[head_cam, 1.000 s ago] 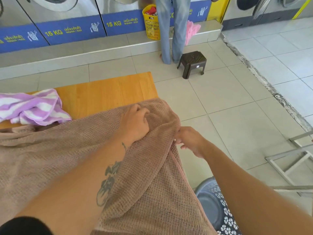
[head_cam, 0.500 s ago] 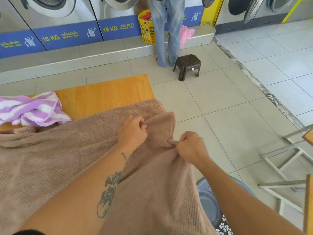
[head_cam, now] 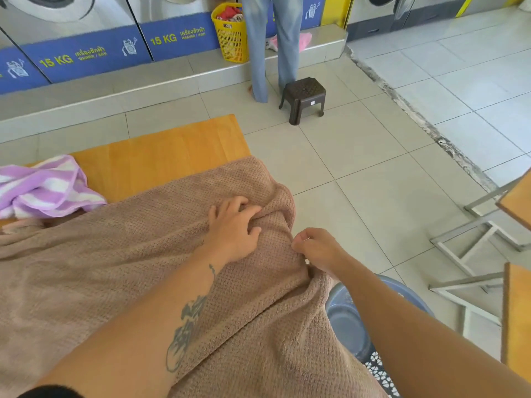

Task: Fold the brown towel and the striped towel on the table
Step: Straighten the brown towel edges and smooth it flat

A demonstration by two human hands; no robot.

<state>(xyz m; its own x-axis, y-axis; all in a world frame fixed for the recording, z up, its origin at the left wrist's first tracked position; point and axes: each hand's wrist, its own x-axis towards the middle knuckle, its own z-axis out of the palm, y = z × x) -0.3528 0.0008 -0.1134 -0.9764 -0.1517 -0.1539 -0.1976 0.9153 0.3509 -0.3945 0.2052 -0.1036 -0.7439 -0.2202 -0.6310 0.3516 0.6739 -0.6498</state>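
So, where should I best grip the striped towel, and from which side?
The striped towel lies crumpled at the far left of the table. Probably grip its right-hand hem, coming from the right over bare wood: that hem lies free, while its near side meets the brown towel and its left runs out of view.

Brown stool [head_cam: 304, 96], yellow basket [head_cam: 231, 38], grey basin [head_cam: 349, 326].

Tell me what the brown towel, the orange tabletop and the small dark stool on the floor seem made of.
The brown waffle-weave towel: soft matte textile, likely cotton or microfibre; a grid of pits covers it and it drapes in folds. The orange tabletop: wood or wood-look laminate, smooth, faint sheen; grain streaks. The small dark brown stool: moulded plastic, slightly glossy; embossed weave pattern.
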